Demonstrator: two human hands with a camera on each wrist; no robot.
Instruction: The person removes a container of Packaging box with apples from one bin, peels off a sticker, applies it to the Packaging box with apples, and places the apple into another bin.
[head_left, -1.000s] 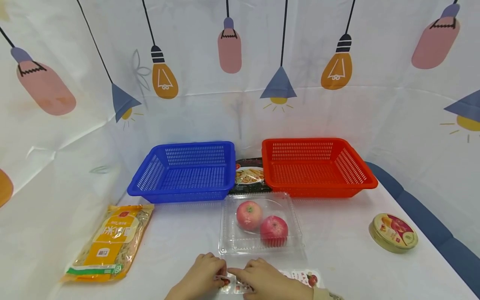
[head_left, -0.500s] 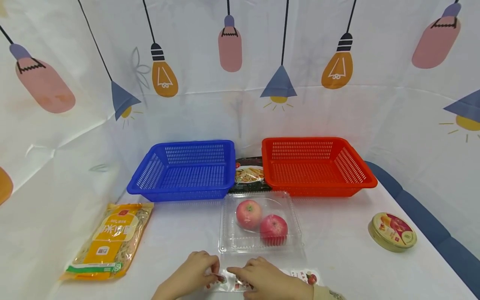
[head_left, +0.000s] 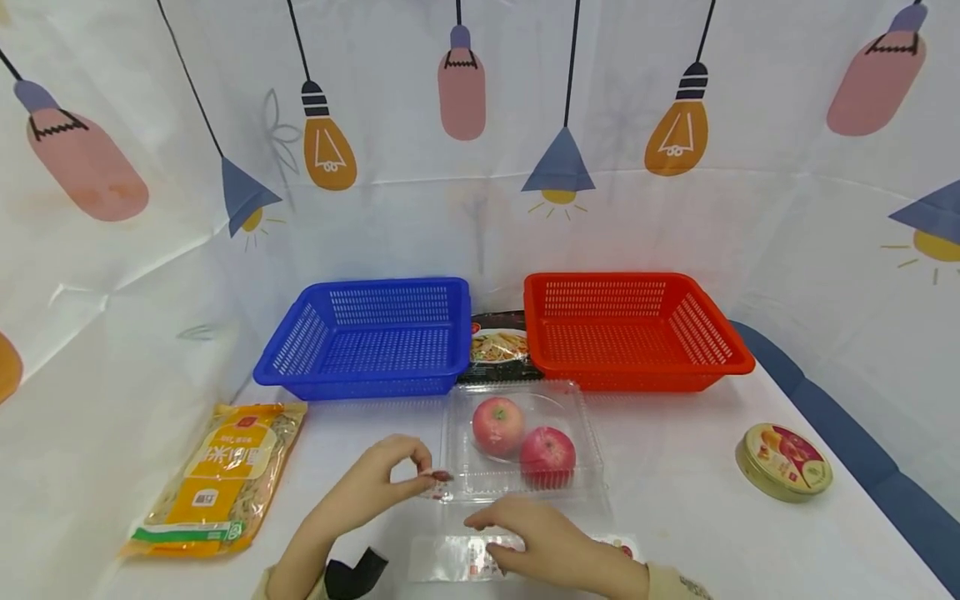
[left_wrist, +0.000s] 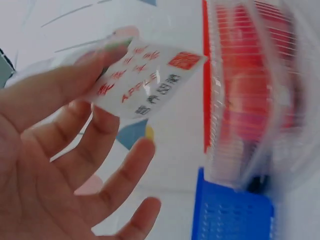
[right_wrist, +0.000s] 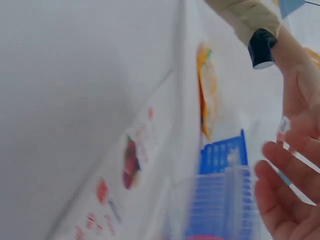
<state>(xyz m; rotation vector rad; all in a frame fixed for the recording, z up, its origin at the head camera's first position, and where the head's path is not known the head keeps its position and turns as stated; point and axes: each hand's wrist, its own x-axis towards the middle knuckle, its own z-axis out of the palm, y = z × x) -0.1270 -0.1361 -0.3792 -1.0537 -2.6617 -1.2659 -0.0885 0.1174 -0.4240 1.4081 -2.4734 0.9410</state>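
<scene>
My left hand (head_left: 386, 475) pinches a small label sticker (left_wrist: 150, 77) between thumb and fingertips, at the near left edge of a clear plastic box (head_left: 468, 483). In the left wrist view the label shows red characters and the word APPLE; the other fingers are spread. Two red apples, one rear left (head_left: 498, 427) and one front right (head_left: 548, 457), sit inside the box. My right hand (head_left: 551, 537), fingers loosely bent and holding nothing, is over a strip of label stickers (head_left: 442, 558). The strip's left part looks bare, while printed apple labels (right_wrist: 131, 162) show farther along it.
Behind the box stand a blue basket (head_left: 375, 389) and a red basket (head_left: 637, 381), with a dark food packet (head_left: 498, 347) between them. A yellow noodle bag (head_left: 217, 483) lies at left. At right is a round tin (head_left: 784, 462), near the table's edge.
My left hand has peeled a label off the strip and carried it up and forward to the box's near left edge. The right hand has shifted slightly and its fingers have loosened.
</scene>
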